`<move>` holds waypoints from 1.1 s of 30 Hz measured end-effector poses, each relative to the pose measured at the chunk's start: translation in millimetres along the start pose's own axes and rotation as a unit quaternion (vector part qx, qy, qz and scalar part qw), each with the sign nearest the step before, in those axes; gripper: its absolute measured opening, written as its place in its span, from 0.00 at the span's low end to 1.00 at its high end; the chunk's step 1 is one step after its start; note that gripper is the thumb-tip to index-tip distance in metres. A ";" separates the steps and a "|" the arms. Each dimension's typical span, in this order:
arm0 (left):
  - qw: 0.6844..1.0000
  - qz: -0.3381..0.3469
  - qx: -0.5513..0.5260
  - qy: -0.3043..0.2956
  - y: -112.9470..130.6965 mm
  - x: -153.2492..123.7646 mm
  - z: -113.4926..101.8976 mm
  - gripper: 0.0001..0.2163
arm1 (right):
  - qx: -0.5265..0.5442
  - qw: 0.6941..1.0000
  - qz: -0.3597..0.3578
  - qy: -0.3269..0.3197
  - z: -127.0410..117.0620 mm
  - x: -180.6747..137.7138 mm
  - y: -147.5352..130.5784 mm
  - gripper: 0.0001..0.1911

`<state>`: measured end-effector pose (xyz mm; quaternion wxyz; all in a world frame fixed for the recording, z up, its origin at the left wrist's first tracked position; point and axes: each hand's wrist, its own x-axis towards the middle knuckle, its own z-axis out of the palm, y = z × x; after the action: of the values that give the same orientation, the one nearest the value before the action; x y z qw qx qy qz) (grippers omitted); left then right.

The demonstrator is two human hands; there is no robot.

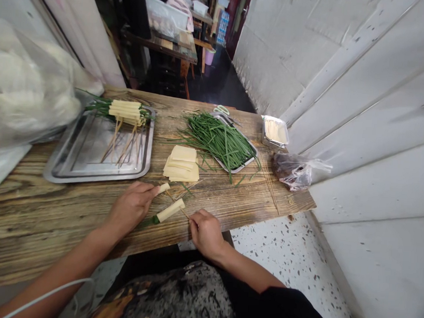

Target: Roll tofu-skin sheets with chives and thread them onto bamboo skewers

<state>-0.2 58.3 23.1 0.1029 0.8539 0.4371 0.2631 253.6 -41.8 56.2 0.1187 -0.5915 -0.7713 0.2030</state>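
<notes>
My left hand (133, 203) has its fingers closed on a small pale yellow roll (164, 188), apparently a tofu sheet roll, mostly hidden by the fingers. A second pale roll (171, 211) with green chives sticking out of its lower left end lies just to the right. My right hand (207, 230) pinches a thin wooden skewer (185, 214), which runs up and left to the second roll's right end. Whether the skewer pierces that roll I cannot tell. Beyond both hands sits a stack of flat pale yellow sheets (182, 164).
On the left, a metal tray (98, 173) holds finished-looking skewered rolls (126, 110). Chives (222, 138) heap on a smaller tray, with scissors (221, 110) behind. Loose skewers (270, 187), a plastic container (275, 131) and a bagged dark item (293, 170) lie right. A large plastic bag (24, 87) stands left.
</notes>
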 end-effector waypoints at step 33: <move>0.983 -0.064 -0.045 0.166 16.9 -33.6 14.3 0.17 | -0.035 0.990 0.085 0.110 -37.2 -4.3 79.8 0.12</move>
<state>3.1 22.1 5.9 0.0835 0.7634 0.4892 0.4134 339.5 -22.1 53.4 0.1648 -0.6777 -0.7067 0.1190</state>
